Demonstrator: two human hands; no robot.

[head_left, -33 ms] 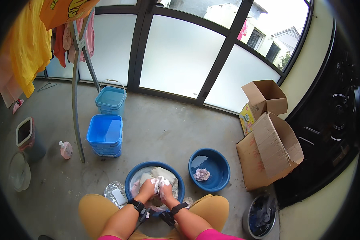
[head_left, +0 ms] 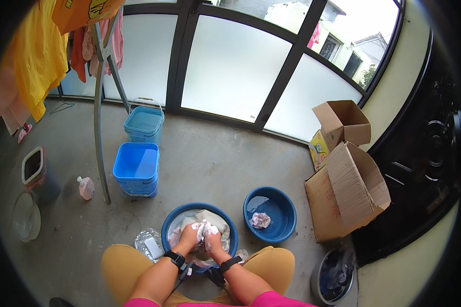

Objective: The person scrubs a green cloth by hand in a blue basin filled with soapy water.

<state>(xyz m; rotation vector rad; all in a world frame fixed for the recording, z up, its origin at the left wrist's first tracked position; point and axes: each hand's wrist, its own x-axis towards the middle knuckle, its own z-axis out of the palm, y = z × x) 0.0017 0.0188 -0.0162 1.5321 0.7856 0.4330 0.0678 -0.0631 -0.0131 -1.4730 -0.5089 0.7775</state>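
A round blue basin stands on the concrete floor between my knees, holding a wet white cloth with suds. Both hands are down in it, pressed together on a bunched part of the cloth: my left hand on the left, my right hand beside it. Each wrist wears a dark band. To the right a second blue basin holds a little water and a small wadded cloth.
Two blue square buckets stand beyond a grey drying rack leg. Clothes hang top left. Cardboard boxes stand at right, a pink bottle and bin at left. A clear bag lies by my left knee.
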